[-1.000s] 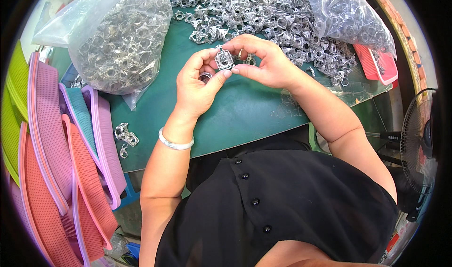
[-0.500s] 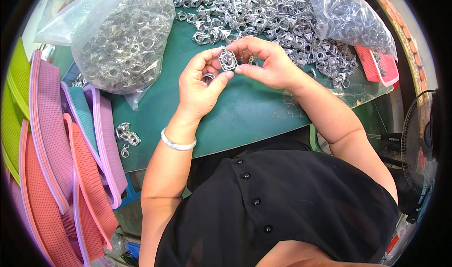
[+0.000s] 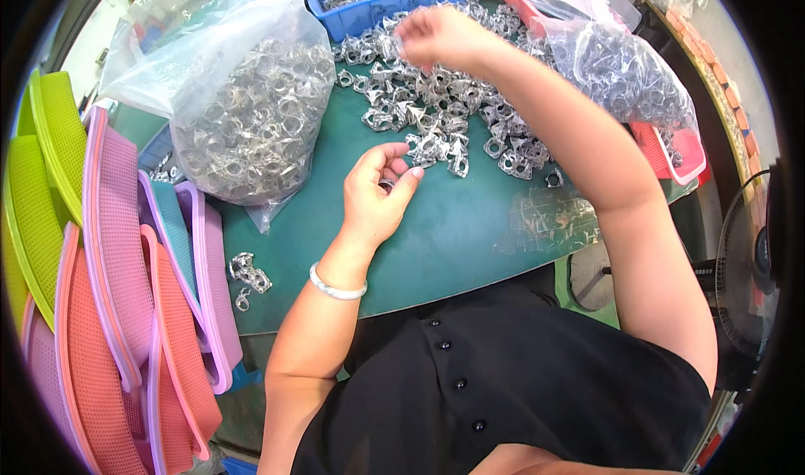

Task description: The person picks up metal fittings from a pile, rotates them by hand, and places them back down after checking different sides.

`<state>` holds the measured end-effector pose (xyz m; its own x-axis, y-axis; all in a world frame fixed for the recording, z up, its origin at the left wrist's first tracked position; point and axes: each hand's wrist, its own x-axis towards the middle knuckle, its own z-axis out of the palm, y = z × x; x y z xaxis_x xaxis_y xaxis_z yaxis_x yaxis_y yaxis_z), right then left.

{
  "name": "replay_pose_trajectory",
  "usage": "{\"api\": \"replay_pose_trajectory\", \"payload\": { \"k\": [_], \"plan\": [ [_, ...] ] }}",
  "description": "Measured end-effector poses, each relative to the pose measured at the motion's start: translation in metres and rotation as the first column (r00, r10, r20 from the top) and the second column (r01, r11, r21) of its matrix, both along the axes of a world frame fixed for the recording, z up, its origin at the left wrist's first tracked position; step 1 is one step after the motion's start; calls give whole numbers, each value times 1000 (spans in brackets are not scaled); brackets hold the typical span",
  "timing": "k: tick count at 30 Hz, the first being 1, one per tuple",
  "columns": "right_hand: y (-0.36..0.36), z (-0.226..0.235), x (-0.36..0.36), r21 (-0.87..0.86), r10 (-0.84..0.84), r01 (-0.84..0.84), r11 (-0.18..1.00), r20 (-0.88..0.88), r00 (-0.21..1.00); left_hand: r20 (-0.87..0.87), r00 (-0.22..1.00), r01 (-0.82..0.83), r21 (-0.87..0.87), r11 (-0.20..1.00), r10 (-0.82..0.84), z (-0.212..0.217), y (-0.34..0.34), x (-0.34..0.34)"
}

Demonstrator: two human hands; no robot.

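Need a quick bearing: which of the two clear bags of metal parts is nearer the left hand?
The big bag at the table's left, beside the left hand; the other bag lies far right.

A pile of metal parts lay mid-worktop, a bin behind it, bags left and right, baskets stacked far left.

the right hand has left the left hand and reached out over the heap of silvery metal fittings; the small metal piece once held between them now seems gone.
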<state>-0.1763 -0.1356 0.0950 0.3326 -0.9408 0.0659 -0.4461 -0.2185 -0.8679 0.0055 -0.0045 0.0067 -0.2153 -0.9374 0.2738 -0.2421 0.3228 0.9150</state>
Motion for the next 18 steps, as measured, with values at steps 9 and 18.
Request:
{"api": "replay_pose_trajectory", "payload": {
  "k": [9,18],
  "plan": [
    [-75,27,36,-259,-103,99,961,-1,995,-148,985,-85,44,995,91,-8,-12,12],
    [55,-12,-3,-183,244,-428,885,-601,761,-69,989,-129,27,991,130,-5,-9,4]
  ]
}}
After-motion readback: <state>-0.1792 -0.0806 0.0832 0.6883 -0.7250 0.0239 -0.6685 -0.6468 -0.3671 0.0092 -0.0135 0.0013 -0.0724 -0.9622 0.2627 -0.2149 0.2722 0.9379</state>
